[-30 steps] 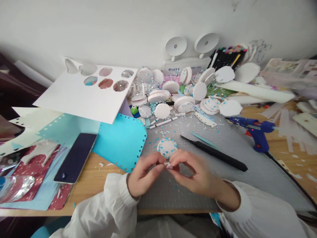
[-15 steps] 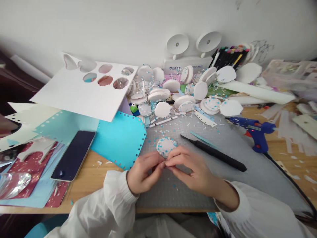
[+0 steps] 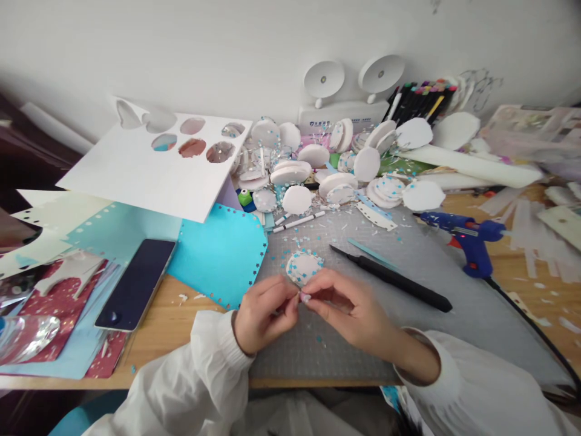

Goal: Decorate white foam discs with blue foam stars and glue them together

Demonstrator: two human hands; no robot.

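Between my fingertips is a tiny pinkish-white piece (image 3: 305, 297), too small to make out its kind. My right hand (image 3: 347, 306) pinches it between thumb and forefinger. Close against it, my left hand (image 3: 267, 312) is closed in a pinch too; what it holds, if anything, is hidden. Just beyond the fingertips a white paper disc (image 3: 305, 265) edged with blue stars lies on the grey cutting mat (image 3: 290, 357). To the right of my right hand rest a black pen-shaped tool (image 3: 394, 281) with a pointed tip and a thin teal paper strip (image 3: 370, 252).
A blue glue gun (image 3: 472, 236) lies at the right with its cord trailing forward. White discs (image 3: 297, 200) are heaped at the back below a twin-head lamp (image 3: 324, 79). At left are a phone (image 3: 136, 284), blue card (image 3: 218, 254) and a white sheet with cut-out holes (image 3: 149, 181).
My fingertips closed together over the small piece, then parted slightly so that it shows again in my right fingers. The left hand has shifted a little to the left.
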